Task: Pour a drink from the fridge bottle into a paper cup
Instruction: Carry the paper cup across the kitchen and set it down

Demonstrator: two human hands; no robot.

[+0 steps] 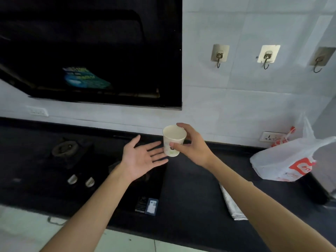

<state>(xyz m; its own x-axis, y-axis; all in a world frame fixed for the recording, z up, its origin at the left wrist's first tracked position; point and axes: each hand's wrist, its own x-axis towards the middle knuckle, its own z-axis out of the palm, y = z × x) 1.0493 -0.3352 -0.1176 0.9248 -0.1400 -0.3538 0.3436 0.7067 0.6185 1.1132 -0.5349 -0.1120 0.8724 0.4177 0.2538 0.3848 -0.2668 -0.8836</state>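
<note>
Range hood (91, 51): black, hung on the tiled wall at far left, above the hob.
Countertop (190, 188): dark, ran left to right beneath both arms.
Gas hob (72, 157): sat at the left of the counter, with one burner and two knobs showing and no flame visible.
Plastic bag (291, 160): white with red print, slumped at the right end, well apart from the hands.
Folded cloth (231, 204): pale, lay near the counter's front edge, partly hidden by the right forearm.
Left hand (143, 157): palm up, fingers straight and spread, holding nothing. Its fingertips reached just beside the cup's lower wall (touching or not, I could not tell).
Right hand (192, 146): clamped on the cup, thumb on the near wall, fingers curled round the far side up to the rim.
Paper cup (172, 140): white with a faint print, held in the air above the counter just right of the hob. Its mouth tipped slightly toward the camera, and the inside looked empty. I judged this the cup-readying step, early in the task, with nothing poured yet.
Fridge bottle: not in view, nor was the fridge. The next move probably called for either passing the cup into the open left palm or setting it upright on bare counter away from the burner. That would leave a hand free to fetch the bottle.
</note>
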